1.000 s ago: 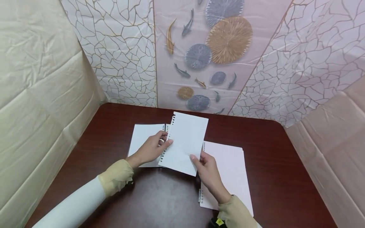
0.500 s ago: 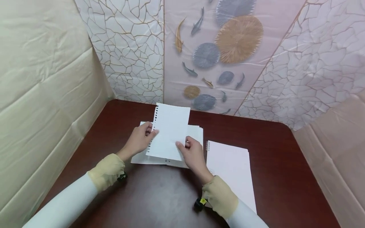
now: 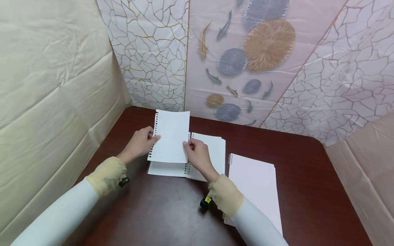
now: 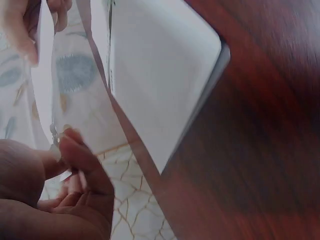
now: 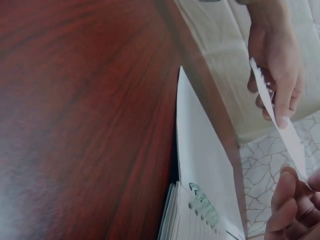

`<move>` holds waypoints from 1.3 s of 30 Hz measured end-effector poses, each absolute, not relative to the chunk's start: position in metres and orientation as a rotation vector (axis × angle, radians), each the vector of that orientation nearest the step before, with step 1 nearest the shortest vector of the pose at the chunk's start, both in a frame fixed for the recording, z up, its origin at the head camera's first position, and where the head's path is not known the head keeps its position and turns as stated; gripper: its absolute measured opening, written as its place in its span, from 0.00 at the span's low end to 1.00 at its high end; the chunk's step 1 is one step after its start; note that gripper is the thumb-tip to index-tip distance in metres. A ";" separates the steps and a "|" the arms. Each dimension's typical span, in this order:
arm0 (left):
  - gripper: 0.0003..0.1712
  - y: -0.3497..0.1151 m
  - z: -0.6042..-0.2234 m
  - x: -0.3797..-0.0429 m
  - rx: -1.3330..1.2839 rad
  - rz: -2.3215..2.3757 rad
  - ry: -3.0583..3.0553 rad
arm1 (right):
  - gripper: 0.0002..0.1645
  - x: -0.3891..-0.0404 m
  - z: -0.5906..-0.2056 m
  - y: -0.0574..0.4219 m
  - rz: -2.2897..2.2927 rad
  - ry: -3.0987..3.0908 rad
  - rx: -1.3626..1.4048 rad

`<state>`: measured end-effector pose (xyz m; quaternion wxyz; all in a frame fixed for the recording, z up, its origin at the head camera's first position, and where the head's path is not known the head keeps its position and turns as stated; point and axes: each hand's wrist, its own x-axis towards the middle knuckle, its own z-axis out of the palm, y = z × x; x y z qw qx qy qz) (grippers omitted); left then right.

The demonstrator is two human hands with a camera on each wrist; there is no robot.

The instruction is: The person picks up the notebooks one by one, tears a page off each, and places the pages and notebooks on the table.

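A lined loose-leaf sheet (image 3: 171, 138), punched with holes down its left edge, is held up between both hands. My left hand (image 3: 138, 143) pinches the holed edge between thumb and fingers. At the opposite edge, low down, my right hand (image 3: 198, 153) pinches the paper. Below the sheet an open ring-bound notebook (image 3: 212, 150) lies on the table, its left half partly hidden by the sheet. In the right wrist view the notebook's rings (image 5: 202, 206) show, along with the raised sheet (image 5: 280, 120) seen nearly edge-on.
On the right of the dark red-brown table (image 3: 147, 212) lies a second ring-bound pad (image 3: 253, 188), partly covered by my right sleeve (image 3: 255, 218). A patterned cloth (image 3: 234, 85) hangs behind the table, and a beige cloth (image 3: 61, 85) hangs along its left side.
Both hands have carried the sheet leftward, from over the notebook's right half to over its left half. The right page and part of the rings now show. The head view has shifted slightly.
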<state>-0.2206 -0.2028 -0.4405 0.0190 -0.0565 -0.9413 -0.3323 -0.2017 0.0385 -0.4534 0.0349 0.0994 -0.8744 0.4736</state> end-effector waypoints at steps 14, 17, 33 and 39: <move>0.16 -0.223 -0.460 -0.223 -0.074 -0.858 -3.181 | 0.23 -0.213 -0.474 0.009 1.232 -2.994 0.245; 0.16 -0.224 -0.463 -0.225 -0.086 -0.833 -3.200 | 0.25 -0.214 -0.474 0.006 1.152 -3.032 0.275; 0.16 -0.213 -0.470 -0.226 -0.108 -0.701 -3.340 | 0.30 -0.208 -0.476 -0.002 0.480 -3.213 0.422; 0.19 -0.209 -0.468 -0.227 -0.082 -0.644 -3.376 | 0.29 -0.206 -0.473 -0.003 0.448 -3.224 0.472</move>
